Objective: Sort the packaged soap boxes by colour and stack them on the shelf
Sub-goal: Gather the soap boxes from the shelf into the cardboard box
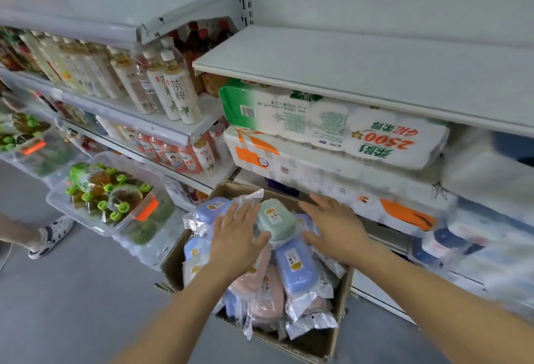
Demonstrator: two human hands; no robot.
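Green soap box (276,219) tops the heap in the cardboard carton (336,332); lower packs half buried under foil wrap. Left hand (235,238) and right hand (336,229) flank it, fingers spread, gripping nothing. Tissue packs (332,129) crowd behind the carton; bare shelf (361,69) above.

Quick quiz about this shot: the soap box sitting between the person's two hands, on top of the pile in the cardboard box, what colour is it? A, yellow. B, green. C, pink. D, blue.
B: the green soap box lies on top of the pile in the cardboard box, between the left hand and the right hand, with blue and pink ones lower down.
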